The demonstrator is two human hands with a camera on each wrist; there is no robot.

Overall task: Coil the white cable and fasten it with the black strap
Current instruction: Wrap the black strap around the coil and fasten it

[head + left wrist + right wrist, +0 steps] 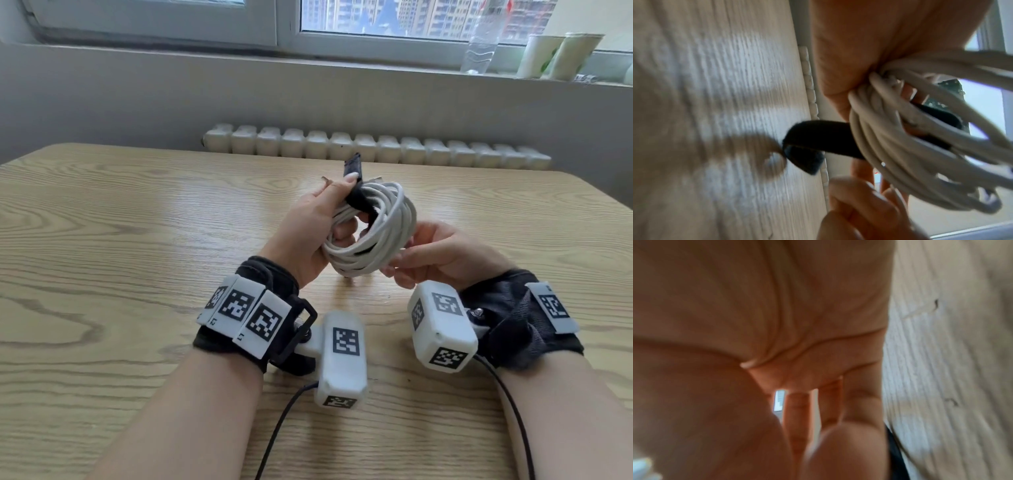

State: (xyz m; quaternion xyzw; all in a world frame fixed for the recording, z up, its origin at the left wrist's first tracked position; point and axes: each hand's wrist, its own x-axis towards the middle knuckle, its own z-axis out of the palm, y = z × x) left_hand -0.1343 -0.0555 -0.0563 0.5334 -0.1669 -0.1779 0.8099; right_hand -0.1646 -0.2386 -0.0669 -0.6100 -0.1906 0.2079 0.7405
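Note:
The white cable [380, 226] is wound into a loose coil and held above the wooden table [120, 240] between both hands. My left hand [337, 209] grips the coil's left side, fingers through its middle. Its thumb pins the black strap [358, 198] against the top of the coil. The strap's free end sticks up past the thumb. My right hand [407, 253] pinches the coil's lower right side. In the left wrist view the black strap [818, 139] loops out from under the white cable [900, 146]. The right wrist view shows only the blurred palm of my right hand [797, 402].
A white radiator [376, 147] runs behind the table's far edge. On the window sill at the back right stand a clear bottle [479, 44] and two paper cups [561, 54]. Black leads trail from the wrist cameras toward me.

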